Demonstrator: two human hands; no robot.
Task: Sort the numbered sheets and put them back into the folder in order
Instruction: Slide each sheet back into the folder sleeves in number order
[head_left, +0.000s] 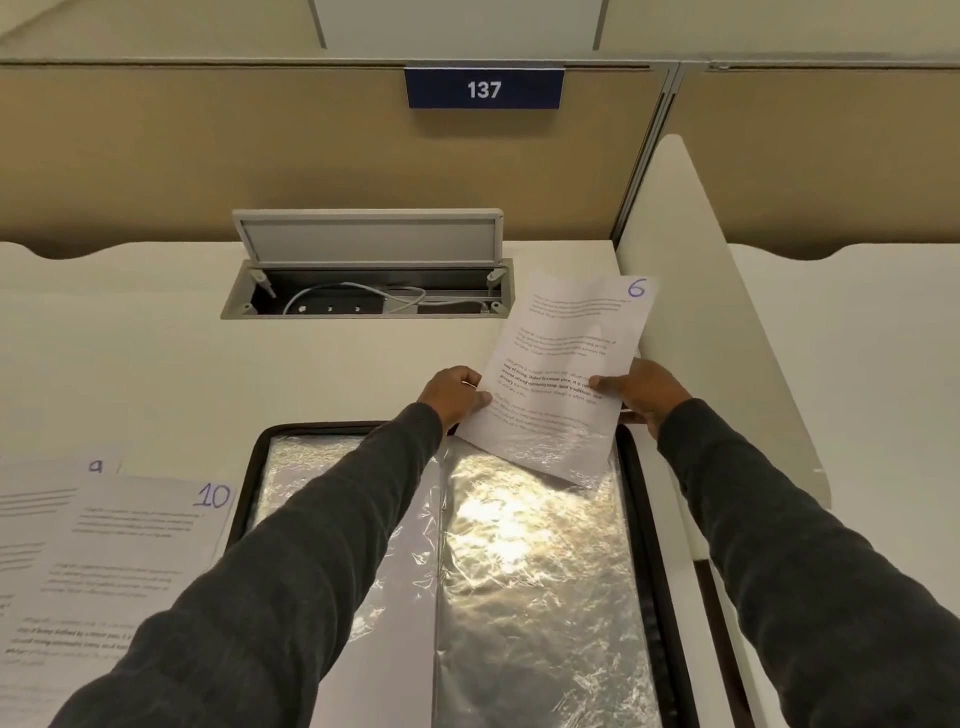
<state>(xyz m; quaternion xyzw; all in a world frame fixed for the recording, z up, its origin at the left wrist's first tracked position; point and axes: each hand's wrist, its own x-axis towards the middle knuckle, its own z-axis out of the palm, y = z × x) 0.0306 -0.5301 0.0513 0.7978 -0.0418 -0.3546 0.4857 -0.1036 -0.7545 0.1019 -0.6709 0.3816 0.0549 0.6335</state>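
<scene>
An open black folder (655, 545) with shiny clear plastic sleeves (535, 571) lies on the desk in front of me. Sheet 6 (569, 332) stands tilted over the folder's top right corner, and its lower end sits inside the top of the right sleeve. My left hand (457, 395) pinches the sheet's left edge. My right hand (644, 392) grips its right edge, thumb on the printed face. Sheet 10 (119, 566) lies flat on the desk left of the folder, overlapping sheet 9 (47, 493) behind it.
A cable box with its grey lid (369, 236) raised sits in the desk behind the folder, white cable inside. A white divider panel (722, 322) stands close on the right. The tan partition behind carries a blue sign 137 (484, 89).
</scene>
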